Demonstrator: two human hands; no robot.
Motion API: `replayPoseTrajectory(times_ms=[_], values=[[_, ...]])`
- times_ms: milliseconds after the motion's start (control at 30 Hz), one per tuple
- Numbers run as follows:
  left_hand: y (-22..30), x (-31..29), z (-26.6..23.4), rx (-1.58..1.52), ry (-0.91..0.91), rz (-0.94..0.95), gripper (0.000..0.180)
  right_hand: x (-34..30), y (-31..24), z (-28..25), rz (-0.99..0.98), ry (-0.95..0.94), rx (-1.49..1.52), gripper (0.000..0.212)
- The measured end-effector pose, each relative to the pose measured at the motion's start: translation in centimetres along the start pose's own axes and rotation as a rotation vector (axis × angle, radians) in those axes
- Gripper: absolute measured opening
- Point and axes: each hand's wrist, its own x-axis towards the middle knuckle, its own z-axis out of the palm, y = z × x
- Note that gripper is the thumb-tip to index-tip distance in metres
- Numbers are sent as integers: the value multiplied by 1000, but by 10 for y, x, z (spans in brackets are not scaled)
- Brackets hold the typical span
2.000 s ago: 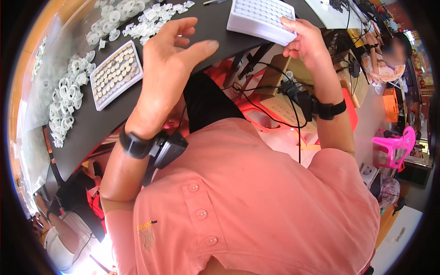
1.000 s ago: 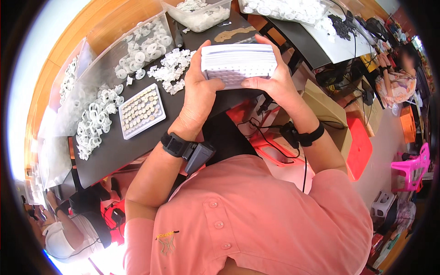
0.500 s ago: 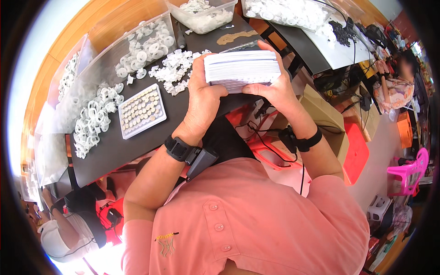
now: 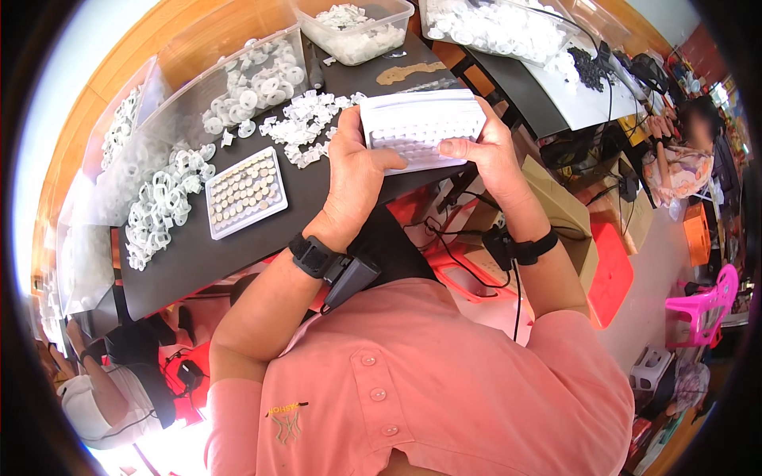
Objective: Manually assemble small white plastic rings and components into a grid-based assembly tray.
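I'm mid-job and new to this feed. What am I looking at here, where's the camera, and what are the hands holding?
There is no machine: a person works with bare hands. The one picture comes from a fisheye camera on their head, looking down, so edges bend. The left hand and right hand together hold a white tray with rows of small pockets, above the edge of a dark table. On the table lie a second tray of small round pieces, loose white plastic rings and clear bins of white parts.

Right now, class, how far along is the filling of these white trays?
Done: one small tray on the dark table has its pockets filled. In hand: left hand and right hand hold a white tray stack. Left: loose white rings and clips remain heaped.
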Motion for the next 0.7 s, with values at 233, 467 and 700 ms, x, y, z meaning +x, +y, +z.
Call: replayPoseTrajectory(times_ms=[233,467,700], values=[[23,-18,-6,364,109,87,73,50,-35,-23,101,167,179,43],[76,-60,-54,481,-243,-40,46,153,-12,-59,429,-59,11,44],[111,-112,-119,533,-53,-45,41,187,14,-44,566,-4,-239,43]])
